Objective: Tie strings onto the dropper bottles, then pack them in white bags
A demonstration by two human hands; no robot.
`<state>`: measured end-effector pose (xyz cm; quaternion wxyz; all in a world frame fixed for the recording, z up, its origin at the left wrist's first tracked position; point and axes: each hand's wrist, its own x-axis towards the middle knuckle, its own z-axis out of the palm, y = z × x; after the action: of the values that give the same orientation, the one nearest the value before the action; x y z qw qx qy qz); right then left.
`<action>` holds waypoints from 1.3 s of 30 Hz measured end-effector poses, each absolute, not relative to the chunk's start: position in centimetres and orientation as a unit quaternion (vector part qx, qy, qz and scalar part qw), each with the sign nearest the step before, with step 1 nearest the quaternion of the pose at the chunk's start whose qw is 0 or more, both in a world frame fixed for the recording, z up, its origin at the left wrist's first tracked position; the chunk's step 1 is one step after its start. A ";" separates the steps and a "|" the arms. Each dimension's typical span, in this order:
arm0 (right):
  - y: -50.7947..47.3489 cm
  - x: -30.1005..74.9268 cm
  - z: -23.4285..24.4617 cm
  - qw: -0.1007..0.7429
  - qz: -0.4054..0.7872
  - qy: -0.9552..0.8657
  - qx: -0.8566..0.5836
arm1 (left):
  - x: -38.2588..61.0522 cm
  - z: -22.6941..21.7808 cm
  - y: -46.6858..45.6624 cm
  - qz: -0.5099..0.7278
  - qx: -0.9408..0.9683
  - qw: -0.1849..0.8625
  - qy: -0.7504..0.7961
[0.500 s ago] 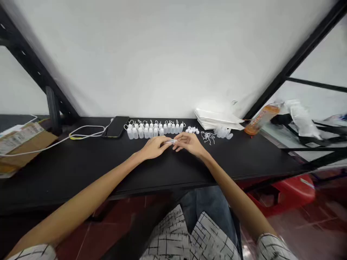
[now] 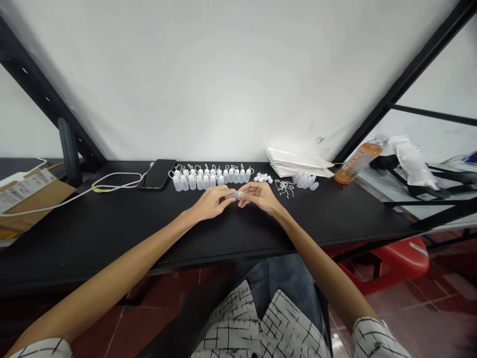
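Both my hands meet over the black tabletop (image 2: 112,233), holding a small translucent plastic bottle (image 2: 232,195) between their fingertips. My left hand (image 2: 212,203) grips it from the left, and my right hand (image 2: 259,195) pinches its other end. Just beyond my hands stands a tight group of several white dropper bottles (image 2: 210,178) with thin loops at their tips. To the right lie several small white caps (image 2: 264,177), a tangle of thin white cords (image 2: 284,188), and several loose white bottles (image 2: 304,179).
A black phone (image 2: 158,174) and a white cable (image 2: 112,185) lie left of the bottles. A stack of white paper sheets (image 2: 298,164) and a tilted orange drink bottle (image 2: 357,163) are at the right. A cardboard box (image 2: 33,196) sits at the far left.
My hands stay together on the small bottle with only slight finger movement. The whole view has shifted a little as my head moved.
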<state>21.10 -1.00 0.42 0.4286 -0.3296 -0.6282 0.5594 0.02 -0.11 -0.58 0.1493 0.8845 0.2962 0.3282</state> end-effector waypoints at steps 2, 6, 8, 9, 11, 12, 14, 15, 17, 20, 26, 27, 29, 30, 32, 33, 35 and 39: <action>-1.0 21.0 0.4 0.435 0.563 -0.622 -0.327 | 0.0 -0.7 0.0 0.333 0.889 0.121 0.292; -1.0 20.9 0.4 0.448 0.566 -0.614 -0.319 | -0.1 -0.9 0.0 0.344 0.889 0.083 0.292; -1.0 20.9 0.4 0.450 0.568 -0.611 -0.319 | -0.1 -0.9 0.0 0.348 0.889 0.072 0.289; -1.0 20.9 0.4 0.450 0.569 -0.610 -0.319 | -0.1 -1.0 0.0 0.349 0.889 0.070 0.286; -1.0 20.9 0.3 0.450 0.571 -0.608 -0.318 | -0.1 -1.0 -0.1 0.355 0.890 0.069 0.278; -1.0 20.9 0.3 0.451 0.572 -0.607 -0.317 | -0.1 -1.0 -0.1 0.358 0.890 0.067 0.273; -1.0 20.9 0.3 0.455 0.574 -0.604 -0.313 | -0.1 -1.0 -0.1 0.366 0.890 0.060 0.265; -1.0 20.9 0.3 0.458 0.573 -0.604 -0.311 | -0.1 -0.9 -0.1 0.370 0.889 0.059 0.263; -1.0 20.9 0.4 0.466 0.567 -0.605 -0.308 | 0.0 -0.8 -0.1 0.379 0.881 0.074 0.274; -0.9 21.0 0.6 0.479 0.548 -0.612 -0.309 | 0.3 -0.4 -0.1 0.386 0.858 0.134 0.310; -0.9 20.9 0.5 0.476 0.537 -0.621 -0.316 | 0.6 0.3 -0.5 0.341 0.836 0.272 0.334; -0.9 20.9 0.5 0.471 0.538 -0.622 -0.319 | 0.6 0.3 -0.5 0.334 0.833 0.288 0.333; -1.0 20.9 0.4 0.458 0.540 -0.626 -0.327 | 0.6 0.3 -0.5 0.330 0.832 0.296 0.334; -1.0 20.9 0.4 0.449 0.542 -0.629 -0.330 | 0.5 0.3 -0.5 0.331 0.833 0.292 0.334; -1.0 20.9 0.4 0.437 0.542 -0.636 -0.332 | 0.4 0.1 -0.5 0.336 0.838 0.279 0.328; -1.1 20.9 0.4 0.434 0.542 -0.638 -0.332 | 0.4 0.0 -0.4 0.340 0.840 0.272 0.324; -1.1 20.9 0.4 0.435 0.544 -0.637 -0.329 | 0.4 -0.3 -0.3 0.350 0.844 0.255 0.315; -1.2 20.8 0.5 0.443 0.551 -0.627 -0.327 | 0.4 -0.8 -0.2 0.365 0.855 0.207 0.305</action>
<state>20.77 -1.20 0.54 0.4428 -0.3274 -0.6267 0.5514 0.38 -0.20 -0.79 0.2069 0.8549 0.3054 0.3647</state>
